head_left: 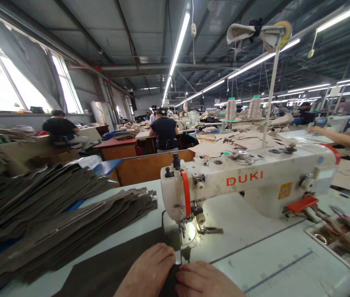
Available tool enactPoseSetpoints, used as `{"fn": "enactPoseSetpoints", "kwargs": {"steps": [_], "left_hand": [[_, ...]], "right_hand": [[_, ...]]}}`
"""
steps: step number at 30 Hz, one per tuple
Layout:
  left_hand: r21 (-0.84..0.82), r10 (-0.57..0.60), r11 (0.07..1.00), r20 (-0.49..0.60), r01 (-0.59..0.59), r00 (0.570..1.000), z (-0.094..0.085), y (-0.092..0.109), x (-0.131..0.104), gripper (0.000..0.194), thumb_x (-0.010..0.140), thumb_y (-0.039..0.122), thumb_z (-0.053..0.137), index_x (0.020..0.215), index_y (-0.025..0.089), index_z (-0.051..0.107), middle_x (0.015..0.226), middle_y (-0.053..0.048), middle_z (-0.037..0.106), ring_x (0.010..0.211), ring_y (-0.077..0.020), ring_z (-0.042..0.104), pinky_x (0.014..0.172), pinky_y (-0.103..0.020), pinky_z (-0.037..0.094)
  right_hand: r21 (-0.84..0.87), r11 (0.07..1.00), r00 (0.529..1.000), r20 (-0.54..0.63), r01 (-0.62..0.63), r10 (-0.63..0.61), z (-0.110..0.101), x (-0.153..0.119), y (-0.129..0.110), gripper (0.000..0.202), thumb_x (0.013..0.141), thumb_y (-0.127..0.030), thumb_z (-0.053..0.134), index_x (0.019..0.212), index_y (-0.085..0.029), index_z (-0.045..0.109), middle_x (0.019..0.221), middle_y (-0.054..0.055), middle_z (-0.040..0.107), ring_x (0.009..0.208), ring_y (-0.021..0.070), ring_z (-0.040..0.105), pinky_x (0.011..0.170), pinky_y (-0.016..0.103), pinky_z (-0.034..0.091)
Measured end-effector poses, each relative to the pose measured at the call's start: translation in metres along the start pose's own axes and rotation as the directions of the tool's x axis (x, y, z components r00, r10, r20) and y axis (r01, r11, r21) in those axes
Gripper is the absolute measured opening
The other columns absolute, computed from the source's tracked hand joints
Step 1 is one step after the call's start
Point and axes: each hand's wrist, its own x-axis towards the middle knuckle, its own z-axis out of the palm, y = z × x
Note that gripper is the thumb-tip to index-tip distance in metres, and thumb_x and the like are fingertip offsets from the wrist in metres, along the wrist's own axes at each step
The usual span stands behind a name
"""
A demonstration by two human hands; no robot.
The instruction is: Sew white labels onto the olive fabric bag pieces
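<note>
A dark grey-brown fabric piece (109,260) lies on the sewing table, its far edge beside the needle area of a white sewing machine (243,177). My left hand (150,268) rests on this piece with its fingers bent together, gripping near the right edge. Close beside it, my right hand (206,280) has its fingers curled over the fabric's near right part. The fingertips of both hands are just in front of the presser foot (183,227). Whatever lies beneath the fingers is hidden.
Stacks of dark fabric pieces (100,227) spread over the left side. At the right, a tray (323,243) holds scissors and small tools. Thread cones (230,109) stand behind the machine. Other people sit further back, and a co-worker's arm (342,138) reaches in at right.
</note>
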Motion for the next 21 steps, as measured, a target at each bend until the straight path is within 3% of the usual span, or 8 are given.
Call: {"fn": "enactPoseSetpoints", "kwargs": {"steps": [13,17,21], "left_hand": [[-0.008,-0.011,1.000,-0.046,0.010,0.999,0.000,0.002,0.000,0.031,0.081,-0.001,0.044,0.095,0.023,0.059,0.091,0.002,0.070,0.084,-0.0149,0.067,0.081,-0.025,0.055],[-0.005,-0.003,1.000,-0.032,0.003,0.999,0.002,0.001,-0.001,0.030,0.082,0.000,0.044,0.095,0.023,0.059,0.091,0.002,0.070,0.083,-0.0142,0.066,0.080,-0.024,0.055],[0.009,0.000,1.000,-0.050,0.000,0.999,0.000,0.003,-0.001,0.031,0.081,0.000,0.043,0.094,0.023,0.058,0.090,0.003,0.070,0.081,-0.0138,0.067,0.078,-0.023,0.054]], "right_hand": [[0.013,1.000,1.000,0.027,0.003,-0.004,-0.004,-0.002,0.001,0.038,0.105,-0.021,0.027,0.091,-0.017,0.062,0.089,-0.002,0.071,0.082,0.0113,0.062,0.067,0.021,0.049],[0.019,1.000,0.987,0.159,0.024,-0.026,0.002,-0.014,0.002,0.024,0.102,-0.021,0.039,0.096,-0.016,0.062,0.096,0.000,0.071,0.089,0.0132,0.063,0.070,0.022,0.050],[0.072,0.997,0.925,0.379,0.000,-0.027,0.000,-0.019,0.004,0.014,0.097,-0.027,0.052,0.100,-0.017,0.062,0.102,0.002,0.070,0.098,0.0150,0.061,0.078,0.023,0.049]]}}
